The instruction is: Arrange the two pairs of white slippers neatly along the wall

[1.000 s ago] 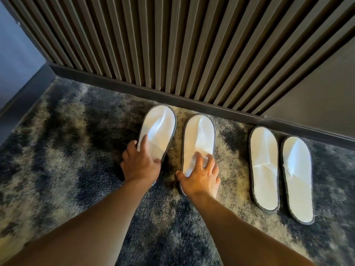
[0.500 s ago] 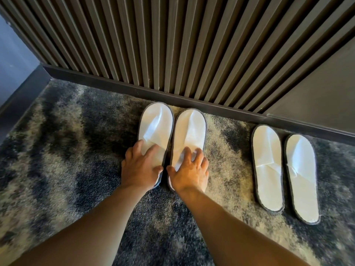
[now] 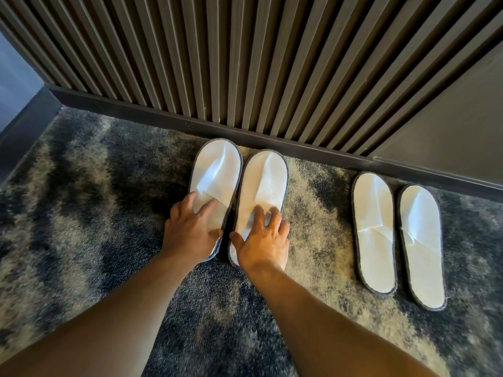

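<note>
Two pairs of white slippers with grey rims lie on the carpet, toes toward the wall. In the left pair, the first slipper and the second slipper sit side by side, nearly touching. My left hand presses on the heel half of the first, thumb at its inner edge. My right hand lies on the heel half of the second, fingers spread and thumb hooked at its edge. The right pair, a third slipper and a fourth slipper, lies untouched, parallel, slightly further from the wall.
A dark slatted wall with a dark baseboard runs across the back. A mottled grey carpet covers the floor. A second wall meets it at the far left corner. A plain panel stands at the right.
Both hands have pushed the left pair's slippers together; the gap seen a second ago has closed. The right slipper of that pair slid left and toward the wall. The right pair stayed put.
</note>
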